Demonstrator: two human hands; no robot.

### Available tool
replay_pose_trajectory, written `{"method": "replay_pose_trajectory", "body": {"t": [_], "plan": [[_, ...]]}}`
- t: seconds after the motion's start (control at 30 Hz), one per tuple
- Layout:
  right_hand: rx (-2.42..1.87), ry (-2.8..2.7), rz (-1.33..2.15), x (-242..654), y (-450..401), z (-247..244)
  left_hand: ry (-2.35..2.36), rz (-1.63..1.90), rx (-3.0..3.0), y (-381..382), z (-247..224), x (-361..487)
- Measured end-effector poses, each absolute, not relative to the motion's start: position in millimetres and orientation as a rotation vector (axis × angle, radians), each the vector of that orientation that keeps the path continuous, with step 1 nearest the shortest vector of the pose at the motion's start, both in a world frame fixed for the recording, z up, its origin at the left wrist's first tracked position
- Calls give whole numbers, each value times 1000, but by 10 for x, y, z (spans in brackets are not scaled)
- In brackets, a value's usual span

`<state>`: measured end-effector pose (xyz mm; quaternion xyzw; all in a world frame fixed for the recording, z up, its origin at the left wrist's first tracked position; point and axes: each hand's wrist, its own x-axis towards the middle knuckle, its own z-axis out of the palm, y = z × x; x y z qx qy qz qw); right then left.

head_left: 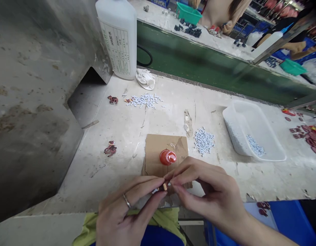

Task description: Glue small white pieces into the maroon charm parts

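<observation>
Between the thumb and fingers of my left hand, which wears a ring, is a small brown figure with orange and pale parts. My right hand pinches a tiny pale piece right beside it, and the fingertips of both hands nearly meet. Whether the piece touches the figure is hidden. Just beyond my fingers lies a piece of cardboard with a small, shiny red dish on it. A pile of tiny pale-blue curved pieces sits to the right of the cardboard.
Another pale-blue pile and brown figures lie left. A translucent tub stands right, near brown parts. A large white bottle and a crumpled cloth are behind. Metal housing blocks the left. Co-workers sit beyond the green divider.
</observation>
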<state>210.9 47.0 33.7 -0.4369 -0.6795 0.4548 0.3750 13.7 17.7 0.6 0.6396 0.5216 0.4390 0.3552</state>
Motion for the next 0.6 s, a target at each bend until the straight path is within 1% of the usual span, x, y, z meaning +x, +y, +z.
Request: {"method": "replay_pose_trajectory", "body": {"t": [0.07,0.17,0.33,0.4,0.6], "plan": [[-1110,-1779,1137,2098,477,348,1350,1168,1638,165,-12,139],[-1085,-1901,998,2086,468,381,1347,1215,1629,145,-30,141],[-963,-2297,561,2186,352,373,1343,1207,1699,143,7,152],[-886,-2386,442,2251,305,332,1329,1218,1696,145,22,166],[-864,-2386,420,2271,306,333,1321,1236,1595,131,37,192]]}}
